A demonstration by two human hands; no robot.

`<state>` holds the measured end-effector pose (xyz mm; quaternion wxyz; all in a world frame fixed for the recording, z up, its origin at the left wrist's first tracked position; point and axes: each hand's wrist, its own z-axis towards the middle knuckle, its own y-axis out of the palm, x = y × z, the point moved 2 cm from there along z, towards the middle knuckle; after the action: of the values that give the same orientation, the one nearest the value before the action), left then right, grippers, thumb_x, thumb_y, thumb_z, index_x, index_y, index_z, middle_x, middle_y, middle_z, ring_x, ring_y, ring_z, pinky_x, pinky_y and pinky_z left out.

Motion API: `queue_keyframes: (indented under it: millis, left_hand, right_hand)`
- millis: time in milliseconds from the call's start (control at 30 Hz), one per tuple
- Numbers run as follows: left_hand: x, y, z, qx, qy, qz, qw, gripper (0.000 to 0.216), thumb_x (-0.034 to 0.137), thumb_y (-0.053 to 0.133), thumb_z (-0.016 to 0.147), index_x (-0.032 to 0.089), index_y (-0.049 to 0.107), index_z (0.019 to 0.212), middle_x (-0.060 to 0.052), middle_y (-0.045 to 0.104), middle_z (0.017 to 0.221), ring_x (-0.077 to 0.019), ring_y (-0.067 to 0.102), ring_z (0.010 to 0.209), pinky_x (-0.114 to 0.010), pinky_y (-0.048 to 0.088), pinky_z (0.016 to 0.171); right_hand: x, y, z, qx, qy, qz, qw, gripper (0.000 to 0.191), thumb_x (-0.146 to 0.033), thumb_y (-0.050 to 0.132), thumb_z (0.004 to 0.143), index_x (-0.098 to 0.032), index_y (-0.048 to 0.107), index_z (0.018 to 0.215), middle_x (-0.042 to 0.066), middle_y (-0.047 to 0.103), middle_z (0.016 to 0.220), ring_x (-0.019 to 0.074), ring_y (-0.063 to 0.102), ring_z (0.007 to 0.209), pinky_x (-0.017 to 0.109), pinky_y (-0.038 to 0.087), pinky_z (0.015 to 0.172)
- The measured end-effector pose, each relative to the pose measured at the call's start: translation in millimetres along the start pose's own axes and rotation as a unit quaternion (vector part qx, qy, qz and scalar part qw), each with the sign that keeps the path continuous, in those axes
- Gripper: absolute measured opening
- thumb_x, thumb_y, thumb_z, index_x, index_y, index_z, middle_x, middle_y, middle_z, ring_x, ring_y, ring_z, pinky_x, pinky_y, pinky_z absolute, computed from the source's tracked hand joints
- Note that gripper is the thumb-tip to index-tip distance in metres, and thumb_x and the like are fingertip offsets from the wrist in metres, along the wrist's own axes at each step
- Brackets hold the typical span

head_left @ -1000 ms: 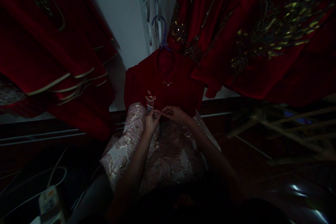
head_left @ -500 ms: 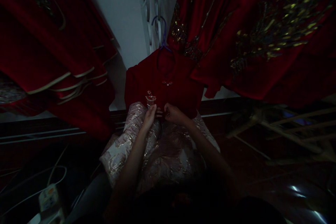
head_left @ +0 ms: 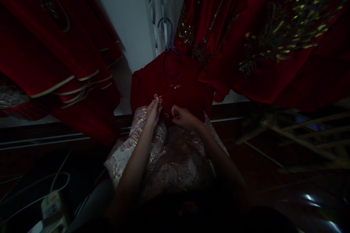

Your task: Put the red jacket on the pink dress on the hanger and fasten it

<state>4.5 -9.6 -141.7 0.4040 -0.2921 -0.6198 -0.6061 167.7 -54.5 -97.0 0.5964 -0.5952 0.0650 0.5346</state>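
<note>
A dark red jacket [head_left: 186,91] hangs on a blue hanger [head_left: 170,36] in front of me, over a pale pink and gold brocade skirt [head_left: 175,156]. My left hand [head_left: 153,111] lies on the jacket's lower left front, its fingers covering most of a beaded tassel ornament [head_left: 158,97]. My right hand [head_left: 182,115] is closed in a pinch at the jacket's lower edge beside it. A small beaded clasp [head_left: 174,86] sits at the jacket's chest. The scene is dim.
Red garments with pale trim [head_left: 68,80] hang at the left. Red garments with gold embroidery [head_left: 287,25] hang at the right. A white power strip with cables [head_left: 51,207] lies on the dark floor at lower left. A pale wooden rack [head_left: 300,131] stands at the right.
My left hand has risen from the jacket's hem onto the tassel ornament, now mostly covering it. My right hand has stayed at the hem.
</note>
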Motion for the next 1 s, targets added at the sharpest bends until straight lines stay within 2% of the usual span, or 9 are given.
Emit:
queue_keyframes:
  millis: [133, 300, 433, 567, 633, 733, 867, 933, 1000]
  left_hand:
    - [0, 4, -3, 0.037, -0.023, -0.002, 0.999, 0.032, 0.040, 0.074, 0.068, 0.020, 0.063, 0.090, -0.002, 0.070, 0.104, -0.0122, 0.065, 0.091, -0.022, 0.048, 0.077]
    - [11, 31, -3, -0.032, -0.095, 0.019, 0.995, 0.037, 0.050, 0.070, 0.072, 0.017, 0.063, 0.088, -0.002, 0.071, 0.086, -0.0127, 0.064, 0.070, -0.022, 0.046, 0.061]
    - [17, 44, -2, -0.039, -0.088, -0.021, 0.995, 0.043, 0.056, 0.062, 0.077, 0.016, 0.064, 0.095, -0.005, 0.071, 0.088, -0.0179, 0.067, 0.081, -0.027, 0.051, 0.069]
    - [10, 33, -8, 0.016, -0.067, -0.049, 0.996, 0.043, 0.052, 0.045, 0.086, 0.017, 0.063, 0.102, -0.007, 0.071, 0.101, -0.0168, 0.066, 0.092, -0.026, 0.052, 0.075]
    - [8, 25, -12, 0.040, -0.043, -0.035, 0.998, 0.038, 0.047, 0.045, 0.086, 0.018, 0.063, 0.104, -0.007, 0.068, 0.111, -0.0157, 0.066, 0.096, -0.025, 0.052, 0.078]
    - [5, 18, -15, 0.037, -0.023, -0.022, 0.999, 0.032, 0.039, 0.050, 0.084, 0.018, 0.063, 0.105, -0.008, 0.066, 0.117, -0.0151, 0.065, 0.097, -0.026, 0.051, 0.081]
    - [1, 14, -13, 0.044, -0.010, -0.008, 0.999, 0.030, 0.036, 0.058, 0.079, 0.018, 0.064, 0.102, -0.008, 0.067, 0.114, -0.0131, 0.066, 0.090, -0.025, 0.050, 0.079]
    - [-1, 13, -15, 0.060, -0.001, -0.004, 0.998, 0.026, 0.035, 0.063, 0.076, 0.018, 0.064, 0.096, -0.007, 0.066, 0.117, -0.0108, 0.065, 0.083, -0.023, 0.050, 0.074]
    - [2, 13, -19, 0.059, -0.025, 0.005, 0.998, 0.026, 0.037, 0.065, 0.075, 0.018, 0.064, 0.093, -0.006, 0.066, 0.115, -0.0091, 0.063, 0.075, -0.021, 0.050, 0.065]
  right_hand:
    - [-2, 0, 0, -0.005, -0.003, 0.001, 1.000, 0.017, -0.013, 0.052, 0.068, -0.020, 0.046, 0.082, -0.005, 0.049, 0.072, 0.0089, 0.045, 0.063, 0.019, 0.033, 0.061]
    - [-7, -9, -2, -0.027, -0.006, 0.001, 1.000, 0.015, -0.013, 0.051, 0.067, -0.019, 0.047, 0.081, -0.004, 0.052, 0.075, 0.0095, 0.046, 0.066, 0.019, 0.035, 0.063]
    - [-10, -17, -5, -0.025, 0.002, -0.004, 1.000, 0.014, -0.014, 0.052, 0.068, -0.019, 0.048, 0.080, -0.004, 0.051, 0.073, 0.0091, 0.044, 0.064, 0.020, 0.034, 0.061]
    - [-9, -19, -5, -0.031, 0.012, -0.001, 0.999, 0.014, -0.015, 0.053, 0.068, -0.019, 0.048, 0.080, -0.005, 0.051, 0.071, 0.0088, 0.043, 0.063, 0.019, 0.033, 0.060]
    - [-10, -19, -5, -0.033, 0.012, -0.003, 0.999, 0.014, -0.014, 0.053, 0.068, -0.019, 0.049, 0.081, -0.005, 0.051, 0.072, 0.0087, 0.044, 0.063, 0.019, 0.033, 0.061]
    - [-11, -18, -5, -0.034, 0.013, -0.006, 0.999, 0.014, -0.014, 0.053, 0.067, -0.019, 0.049, 0.080, -0.004, 0.051, 0.072, 0.0087, 0.045, 0.064, 0.019, 0.034, 0.061]
    - [-10, -17, -4, -0.038, 0.017, -0.007, 0.999, 0.014, -0.014, 0.053, 0.067, -0.019, 0.049, 0.080, -0.005, 0.051, 0.072, 0.0086, 0.045, 0.064, 0.019, 0.034, 0.061]
    - [-9, -16, -4, -0.039, 0.014, -0.009, 0.999, 0.014, -0.014, 0.053, 0.068, -0.019, 0.049, 0.080, -0.005, 0.051, 0.072, 0.0085, 0.045, 0.063, 0.019, 0.034, 0.061]
    - [-9, -16, -5, -0.038, 0.012, -0.011, 0.999, 0.013, -0.014, 0.053, 0.068, -0.019, 0.050, 0.080, -0.004, 0.052, 0.072, 0.0085, 0.045, 0.064, 0.020, 0.034, 0.062]
